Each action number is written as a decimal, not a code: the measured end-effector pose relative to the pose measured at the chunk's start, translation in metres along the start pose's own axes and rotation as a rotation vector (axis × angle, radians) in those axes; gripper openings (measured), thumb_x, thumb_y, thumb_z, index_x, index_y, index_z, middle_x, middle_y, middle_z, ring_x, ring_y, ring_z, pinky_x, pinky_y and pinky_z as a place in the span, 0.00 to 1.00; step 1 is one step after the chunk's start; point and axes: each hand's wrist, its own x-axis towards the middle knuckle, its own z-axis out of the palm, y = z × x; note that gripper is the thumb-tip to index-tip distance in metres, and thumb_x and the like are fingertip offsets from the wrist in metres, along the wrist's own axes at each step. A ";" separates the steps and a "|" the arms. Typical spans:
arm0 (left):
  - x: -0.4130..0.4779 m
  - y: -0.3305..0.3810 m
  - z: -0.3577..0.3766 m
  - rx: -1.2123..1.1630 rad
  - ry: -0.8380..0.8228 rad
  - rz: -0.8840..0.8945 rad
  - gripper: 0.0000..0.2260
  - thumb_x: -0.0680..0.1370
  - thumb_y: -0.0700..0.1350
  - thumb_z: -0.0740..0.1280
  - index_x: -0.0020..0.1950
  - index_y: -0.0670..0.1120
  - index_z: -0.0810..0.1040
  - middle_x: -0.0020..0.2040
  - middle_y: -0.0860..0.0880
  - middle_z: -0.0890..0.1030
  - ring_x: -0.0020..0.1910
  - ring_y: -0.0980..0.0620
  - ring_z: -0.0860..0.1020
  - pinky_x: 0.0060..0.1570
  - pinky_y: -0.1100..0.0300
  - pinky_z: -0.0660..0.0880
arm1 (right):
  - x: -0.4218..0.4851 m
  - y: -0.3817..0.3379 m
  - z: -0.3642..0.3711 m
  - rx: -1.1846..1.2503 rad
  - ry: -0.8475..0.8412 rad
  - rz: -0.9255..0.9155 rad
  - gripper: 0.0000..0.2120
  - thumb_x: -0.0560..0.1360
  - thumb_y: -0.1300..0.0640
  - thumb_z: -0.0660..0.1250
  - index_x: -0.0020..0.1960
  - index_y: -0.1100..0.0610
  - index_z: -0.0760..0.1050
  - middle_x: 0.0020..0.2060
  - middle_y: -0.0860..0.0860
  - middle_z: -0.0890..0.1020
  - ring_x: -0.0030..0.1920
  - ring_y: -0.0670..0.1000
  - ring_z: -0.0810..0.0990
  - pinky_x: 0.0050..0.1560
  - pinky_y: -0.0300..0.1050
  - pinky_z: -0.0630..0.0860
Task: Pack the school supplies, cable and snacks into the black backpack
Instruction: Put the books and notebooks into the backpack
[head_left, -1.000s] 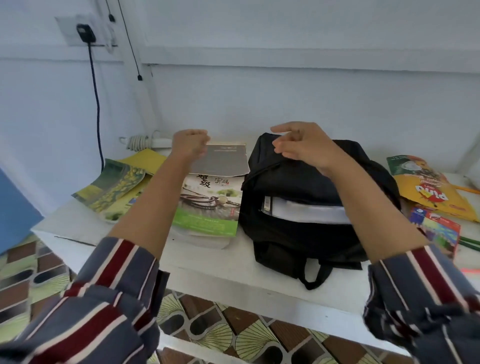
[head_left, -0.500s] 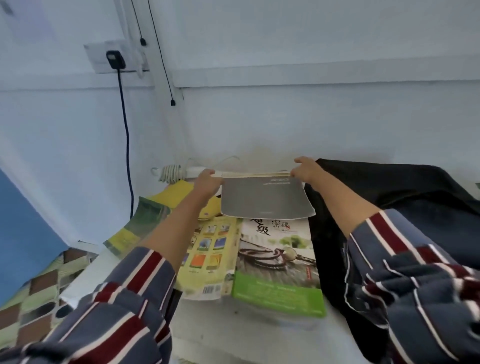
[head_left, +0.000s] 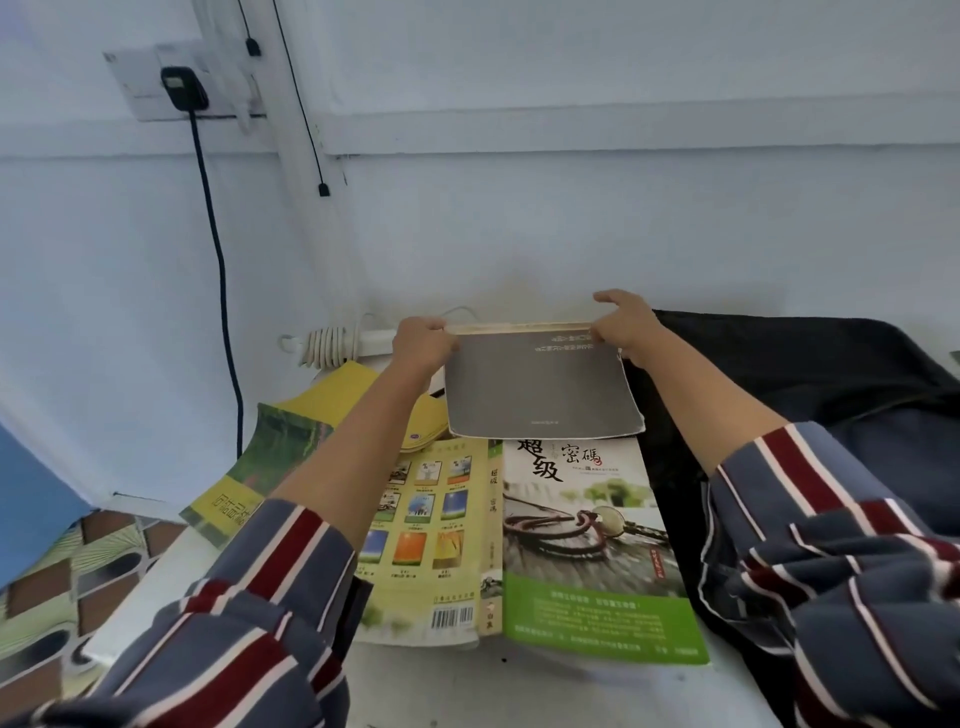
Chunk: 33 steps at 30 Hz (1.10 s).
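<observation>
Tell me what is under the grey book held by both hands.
The grey book overlaps the open green-banded book at its near edge; a yellow book pokes out at its left. Whatever lies beneath its middle is hidden.

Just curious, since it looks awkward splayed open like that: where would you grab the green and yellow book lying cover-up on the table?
The green and yellow book lies open, covers up, so its spine forms a middle ridge. The gray book hangs over its far edge and the black backpack crowds its right. So probably pinch the spine's near end, coming from the near side.
</observation>
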 end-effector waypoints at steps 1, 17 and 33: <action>0.001 0.002 -0.001 0.005 0.008 0.021 0.21 0.70 0.32 0.68 0.64 0.38 0.74 0.61 0.41 0.76 0.61 0.43 0.74 0.62 0.49 0.72 | -0.001 -0.001 -0.002 0.012 0.032 -0.034 0.29 0.72 0.72 0.58 0.71 0.56 0.65 0.67 0.57 0.68 0.54 0.52 0.70 0.46 0.41 0.70; -0.037 0.054 -0.010 -0.235 0.217 0.384 0.25 0.71 0.30 0.68 0.67 0.43 0.72 0.43 0.49 0.79 0.44 0.56 0.78 0.43 0.72 0.73 | -0.034 -0.030 -0.044 0.200 0.538 -0.419 0.18 0.73 0.65 0.66 0.61 0.54 0.73 0.44 0.50 0.77 0.43 0.44 0.73 0.38 0.25 0.67; -0.123 0.082 0.018 -0.496 -0.077 0.576 0.15 0.79 0.33 0.58 0.64 0.44 0.73 0.56 0.52 0.77 0.49 0.65 0.77 0.51 0.70 0.74 | -0.122 -0.013 -0.134 0.552 0.376 -0.767 0.11 0.73 0.66 0.66 0.41 0.50 0.80 0.41 0.44 0.82 0.39 0.41 0.79 0.45 0.36 0.74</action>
